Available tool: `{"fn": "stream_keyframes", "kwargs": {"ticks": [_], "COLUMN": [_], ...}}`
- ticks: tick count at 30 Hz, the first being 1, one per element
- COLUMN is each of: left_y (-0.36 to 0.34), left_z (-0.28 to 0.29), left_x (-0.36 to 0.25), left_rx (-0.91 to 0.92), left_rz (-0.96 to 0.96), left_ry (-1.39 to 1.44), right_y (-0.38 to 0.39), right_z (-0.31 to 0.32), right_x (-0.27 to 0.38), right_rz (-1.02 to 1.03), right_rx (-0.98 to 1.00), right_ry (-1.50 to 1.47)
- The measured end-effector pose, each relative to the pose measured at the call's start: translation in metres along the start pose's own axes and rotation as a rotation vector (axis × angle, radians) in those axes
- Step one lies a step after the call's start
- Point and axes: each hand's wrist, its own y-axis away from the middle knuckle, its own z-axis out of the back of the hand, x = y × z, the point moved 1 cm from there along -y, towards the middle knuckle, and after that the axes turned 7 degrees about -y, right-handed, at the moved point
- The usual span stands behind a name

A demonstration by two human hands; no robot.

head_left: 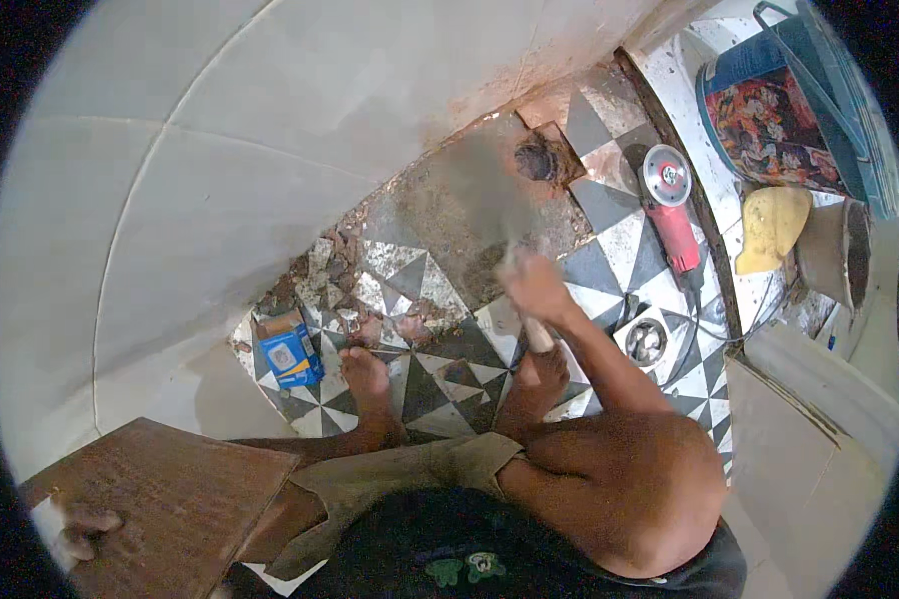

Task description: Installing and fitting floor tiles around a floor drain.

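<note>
the right hand (532, 288) has its fingers wrapped closed around the pale handle (538, 334), the tool's head blurred beyond them over the bare floor patch (435, 235); a red angle grinder (672, 208) lies to their right. the left hand (88, 529) bends its fingers against a brown board (185, 489), grip impossible to tell

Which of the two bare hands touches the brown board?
The left hand, lower left, touching the brown board; the right hand instead grips a pale-handled tool.
</note>
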Motion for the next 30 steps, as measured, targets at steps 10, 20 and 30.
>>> {"fn": "stream_keyframes", "kwargs": {"ticks": [10, 20, 30], "left_y": [0.022, -0.007, 0.002], "left_z": [0.074, -0.007, 0.012], "left_x": [-0.073, 0.022, -0.03], "left_rx": [0.076, -0.888, -1.128], "left_rz": [0.136, -0.5, 0.38], "left_ry": [-0.02, -1.104, -3.025], "right_y": [0.012, 0.04, 0.064], "right_z": [0.009, -0.046, -0.036], "right_x": [-0.05, -0.034, 0.022], "right_rz": [-0.123, 0.048, -0.044], "right_rx": [0.1, 0.198, 0.405], "right_ry": [-0.119, -0.018, -0.108]}}
